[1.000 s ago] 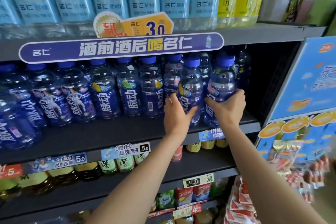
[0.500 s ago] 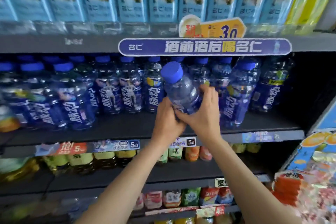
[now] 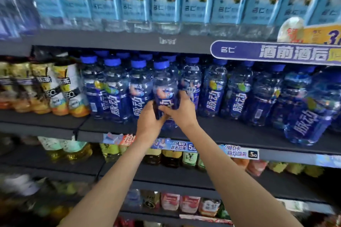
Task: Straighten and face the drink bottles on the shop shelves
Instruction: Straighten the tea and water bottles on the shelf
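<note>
I hold one blue bottle (image 3: 165, 88) with both hands, low on its body, so that I can turn it and keep the label to the front. My left hand (image 3: 148, 122) curls round the lower left side and my right hand (image 3: 178, 110) wraps the lower right side, fingers closed on the plastic. The bottle stands upright at the front of the blue row, just left of the purple sign (image 3: 276, 53) and below it, and its base seems to be on the shelf (image 3: 230, 134) or very near; my hands hide it. The white characters face me, so I judge the facing is nearly done. Half a second ago the bottle is lifted and tilted, cap toward the left, in front of the row; now it is upright among its neighbours. The sign also sits further right in my view.
</note>
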